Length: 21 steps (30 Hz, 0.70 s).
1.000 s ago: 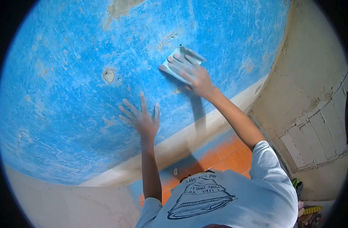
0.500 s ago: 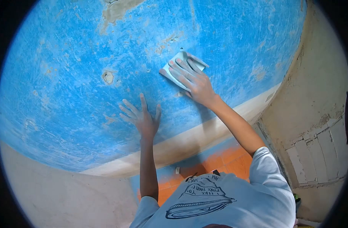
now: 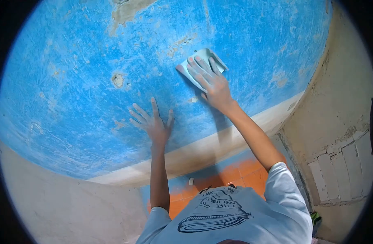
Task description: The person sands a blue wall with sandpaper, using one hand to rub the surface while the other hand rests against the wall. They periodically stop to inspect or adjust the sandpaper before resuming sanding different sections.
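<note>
Pressed against the scuffed blue wall (image 3: 88, 101) is a pale sheet of sandpaper (image 3: 204, 53), its right edge curling up. My right hand (image 3: 213, 83) lies over it, fingers stretched along the sheet and holding it to the surface. The side of the sheet facing the wall is mostly hidden. Lower and to the left, my left hand (image 3: 154, 125) rests on the bare paint with its fingers spread and nothing in them. A round chipped patch (image 3: 117, 80) in the wall is above and left of that hand.
A pale unpainted band (image 3: 129, 173) runs along the wall's foot, above an orange tiled floor (image 3: 251, 175). A small white object (image 3: 191, 181) lies on the floor. Plain grey walls flank both sides, the right one with a cracked panel (image 3: 343, 171).
My right hand has slid slightly right with the sandpaper, which now sits a little higher on the wall. My left hand stays in the same place.
</note>
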### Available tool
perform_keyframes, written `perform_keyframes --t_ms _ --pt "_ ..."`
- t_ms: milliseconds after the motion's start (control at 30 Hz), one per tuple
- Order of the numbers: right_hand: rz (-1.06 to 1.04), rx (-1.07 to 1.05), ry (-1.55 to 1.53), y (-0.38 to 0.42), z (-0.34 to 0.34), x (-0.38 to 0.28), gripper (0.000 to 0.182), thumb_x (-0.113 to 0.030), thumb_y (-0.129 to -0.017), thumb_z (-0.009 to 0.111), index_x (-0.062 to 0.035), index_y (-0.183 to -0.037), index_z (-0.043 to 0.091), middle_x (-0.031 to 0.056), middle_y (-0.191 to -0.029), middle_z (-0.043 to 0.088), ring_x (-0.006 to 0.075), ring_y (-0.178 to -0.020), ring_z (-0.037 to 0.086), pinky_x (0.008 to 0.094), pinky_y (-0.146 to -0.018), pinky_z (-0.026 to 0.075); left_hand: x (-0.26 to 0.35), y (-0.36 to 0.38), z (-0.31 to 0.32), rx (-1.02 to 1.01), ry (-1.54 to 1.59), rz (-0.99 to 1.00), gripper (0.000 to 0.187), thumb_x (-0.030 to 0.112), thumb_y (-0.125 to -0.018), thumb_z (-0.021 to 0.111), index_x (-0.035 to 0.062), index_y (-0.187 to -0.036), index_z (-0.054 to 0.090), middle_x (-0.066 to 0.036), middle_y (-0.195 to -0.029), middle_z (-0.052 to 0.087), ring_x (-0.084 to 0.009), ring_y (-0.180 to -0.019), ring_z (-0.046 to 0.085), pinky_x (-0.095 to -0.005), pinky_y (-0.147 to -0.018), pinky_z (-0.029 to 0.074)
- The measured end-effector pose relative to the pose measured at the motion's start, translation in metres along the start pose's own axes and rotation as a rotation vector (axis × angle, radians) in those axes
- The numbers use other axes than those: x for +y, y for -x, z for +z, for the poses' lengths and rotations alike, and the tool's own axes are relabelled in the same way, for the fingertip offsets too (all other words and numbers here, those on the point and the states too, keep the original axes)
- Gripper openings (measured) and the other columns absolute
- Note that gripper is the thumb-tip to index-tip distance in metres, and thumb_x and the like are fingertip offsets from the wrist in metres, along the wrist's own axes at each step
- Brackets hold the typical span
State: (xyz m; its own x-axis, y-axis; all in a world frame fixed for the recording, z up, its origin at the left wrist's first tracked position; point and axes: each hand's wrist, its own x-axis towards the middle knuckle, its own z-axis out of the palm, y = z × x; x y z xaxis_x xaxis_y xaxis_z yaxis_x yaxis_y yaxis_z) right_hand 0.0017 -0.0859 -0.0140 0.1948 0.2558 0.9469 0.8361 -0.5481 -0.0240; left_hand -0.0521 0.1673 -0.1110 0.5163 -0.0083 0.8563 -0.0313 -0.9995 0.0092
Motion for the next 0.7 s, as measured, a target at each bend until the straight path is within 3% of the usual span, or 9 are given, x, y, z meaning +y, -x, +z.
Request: perform_keyframes --t_ms 33,133,167,267,400,433,533,667,700 --pt "-0.028 -0.014 0.037 0.004 -0.004 0.013 0.075 0.012 -0.064 0.063 -0.0081 -0.136 0.062 0.0108 -0.145 0.059 0.0352 -0.139 0.05 0.0561 -0.118 0.037 -0.001 -0.002 0.001 0.01 0.001 0.011 0.088 0.06 -0.092 0.064 0.0224 -0.163 0.028 -0.042 -0.161 0.003 -0.0635 -0.148 -0.004 -0.0821 -0.108 0.001" --pt "0.108 0.213 0.253 -0.006 -0.014 0.032 0.074 0.005 -0.061 0.07 -0.0101 -0.134 0.064 0.008 -0.145 0.059 0.0322 -0.136 0.054 0.0521 -0.116 0.041 -0.001 0.0 0.004 0.038 0.0 0.011 0.088 0.059 -0.092 0.065 0.023 -0.163 0.027 -0.042 -0.161 0.004 -0.0634 -0.149 -0.003 -0.0819 -0.108 0.001" --pt "0.124 0.136 0.074 0.008 0.001 0.025 0.071 0.005 -0.062 0.069 -0.0112 -0.131 0.066 0.0087 -0.143 0.061 0.033 -0.134 0.055 0.0511 -0.116 0.042 0.0 -0.001 0.006 0.046 -0.003 0.011 0.088 0.059 -0.092 0.065 0.0232 -0.163 0.027 -0.042 -0.161 0.004 -0.0634 -0.149 -0.002 -0.0819 -0.108 0.002" --pt "-0.122 -0.02 0.015 -0.004 -0.006 0.003 0.072 0.01 -0.062 0.057 -0.0067 -0.131 0.066 0.0163 -0.131 0.066 0.0405 -0.129 0.058 0.0525 -0.115 0.042 -0.001 0.001 0.003 0.057 -0.006 0.034 0.089 0.06 -0.091 0.065 0.0238 -0.163 0.026 -0.042 -0.161 0.005 -0.0631 -0.149 -0.001 -0.0816 -0.108 0.003" --pt "0.08 0.296 0.255 -0.015 -0.013 0.025 0.073 0.006 -0.058 0.066 -0.0077 -0.13 0.067 0.0146 -0.136 0.064 0.0395 -0.128 0.059 0.0521 -0.108 0.049 -0.003 0.001 0.005 0.034 -0.02 0.031 0.09 0.061 -0.091 0.065 0.0246 -0.163 0.026 -0.042 -0.161 0.006 -0.063 -0.149 0.0 -0.0811 -0.109 0.005" --pt "0.133 0.172 0.126 0.004 0.004 0.022 0.074 0.005 -0.059 0.066 -0.0083 -0.131 0.066 0.0137 -0.141 0.061 0.0396 -0.128 0.059 0.05 -0.105 0.051 -0.003 0.002 0.005 0.04 -0.029 0.028 0.09 0.061 -0.091 0.065 0.0248 -0.163 0.026 -0.042 -0.161 0.006 -0.0629 -0.149 0.0 -0.0811 -0.109 0.005" --pt "-0.125 0.021 0.09 -0.006 -0.017 0.009 0.071 0.008 -0.062 0.062 -0.0056 -0.131 0.066 0.0188 -0.133 0.064 0.0421 -0.119 0.062 0.0479 -0.101 0.052 -0.004 0.0 0.006 0.046 -0.04 0.037 0.09 0.062 -0.091 0.065 0.0255 -0.163 0.026 -0.042 -0.161 0.006 -0.0628 -0.149 0.001 -0.081 -0.109 0.005" --pt "0.12 0.23 0.141 0.0 0.001 0.024 0.079 0.007 -0.059 0.07 -0.0109 -0.135 0.064 0.0171 -0.127 0.066 0.041 -0.114 0.064 0.0486 -0.101 0.052 -0.001 -0.001 0.006 0.058 -0.03 0.027 0.089 0.062 -0.091 0.065 0.026 -0.163 0.026 -0.041 -0.161 0.007 -0.0628 -0.149 0.001 -0.0811 -0.109 0.005" --pt "0.056 0.151 0.124 -0.002 0.001 0.01 0.08 0.008 -0.06 0.067 -0.0106 -0.137 0.063 0.0167 -0.125 0.067 0.0412 -0.112 0.064 0.0498 -0.102 0.051 -0.002 0.0 0.004 0.066 -0.03 0.034 0.089 0.062 -0.091 0.064 0.0262 -0.163 0.026 -0.041 -0.161 0.007 -0.0627 -0.149 0.001 -0.0811 -0.109 0.005"
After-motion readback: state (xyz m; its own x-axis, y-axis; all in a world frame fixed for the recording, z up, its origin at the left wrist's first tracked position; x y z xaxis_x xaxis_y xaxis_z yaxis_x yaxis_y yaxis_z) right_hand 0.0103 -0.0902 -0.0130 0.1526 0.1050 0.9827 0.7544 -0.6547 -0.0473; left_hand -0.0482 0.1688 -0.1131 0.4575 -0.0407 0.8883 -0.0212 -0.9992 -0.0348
